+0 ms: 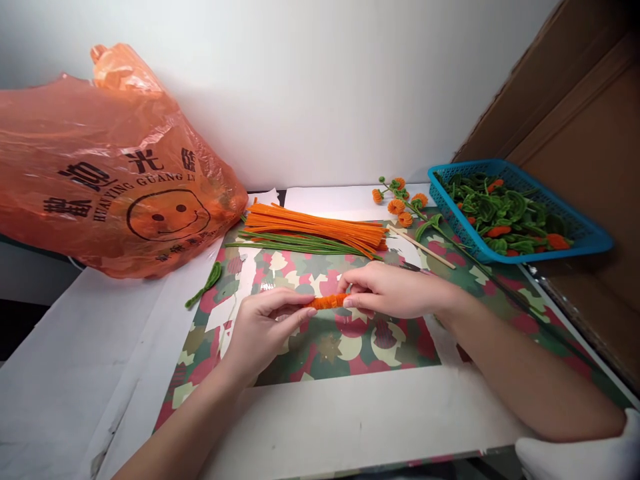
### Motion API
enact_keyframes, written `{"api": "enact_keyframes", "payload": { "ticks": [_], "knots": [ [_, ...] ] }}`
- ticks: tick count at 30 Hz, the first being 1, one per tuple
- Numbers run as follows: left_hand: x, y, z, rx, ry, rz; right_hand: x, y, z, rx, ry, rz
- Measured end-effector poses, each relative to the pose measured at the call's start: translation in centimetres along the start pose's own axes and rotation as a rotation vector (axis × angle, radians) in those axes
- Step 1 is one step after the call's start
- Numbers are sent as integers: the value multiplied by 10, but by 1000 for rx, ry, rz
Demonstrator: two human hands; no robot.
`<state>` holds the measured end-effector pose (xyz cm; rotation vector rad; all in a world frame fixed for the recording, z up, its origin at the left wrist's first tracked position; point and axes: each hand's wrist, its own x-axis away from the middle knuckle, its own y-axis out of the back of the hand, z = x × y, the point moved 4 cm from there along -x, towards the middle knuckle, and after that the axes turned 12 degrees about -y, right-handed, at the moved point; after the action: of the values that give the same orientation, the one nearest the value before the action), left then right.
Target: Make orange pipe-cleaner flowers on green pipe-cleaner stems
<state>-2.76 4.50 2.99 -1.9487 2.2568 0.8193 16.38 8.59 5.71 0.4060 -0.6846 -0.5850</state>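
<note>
Between my two hands is a short coil of orange pipe cleaner (pixel 330 302), held level above the patterned mat. My left hand (pixel 273 320) pinches its left end between thumb and fingers. At the other end, my right hand (pixel 383 290) grips it with thumb and bent fingers. Behind my hands lies a bundle of straight orange pipe cleaners (pixel 315 225), with green pipe cleaners (pixel 310 243) along its front side. A thin wooden stick (pixel 423 247) rests just beyond my right hand.
An orange plastic bag (pixel 150 173) bulges at the left. A twisted green leaf piece (pixel 205 285) lies left of the mat (pixel 320 353). Orange flowers on a green stem (pixel 400 203) sit at the back, beside a blue basket (pixel 550 257) of green and orange pieces. A cardboard box (pixel 575 120) stands right.
</note>
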Motion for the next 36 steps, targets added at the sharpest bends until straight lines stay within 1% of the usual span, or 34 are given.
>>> {"api": "enact_keyframes", "payload": {
  "ticks": [4,6,8,12,16,20,22,24,31,36],
  "knots": [
    [1,-2,2,83,96,-17,1,0,0,-21,0,39],
    [2,-1,3,130,142,-78,1,1,1,-56,-7,57],
    [3,1,4,147,154,-147,2,2,1,-87,-18,69],
    [7,2,6,107,112,-206,0,2,-2,-149,-42,110],
    [9,4,4,23,34,-266,-5,0,-7,-277,-36,175],
    [8,6,-2,-79,-67,-292,-12,-4,-14,-383,-72,239],
    [7,7,-4,-99,-76,-290,-14,-6,-15,-411,-74,248],
    [7,6,-4,-75,-41,-273,-13,-5,-15,-399,-71,233],
    [9,4,5,54,190,-247,-5,1,-7,-212,-76,127],
    [8,2,7,93,290,-236,-2,3,-3,-129,-93,86]
  ]
}}
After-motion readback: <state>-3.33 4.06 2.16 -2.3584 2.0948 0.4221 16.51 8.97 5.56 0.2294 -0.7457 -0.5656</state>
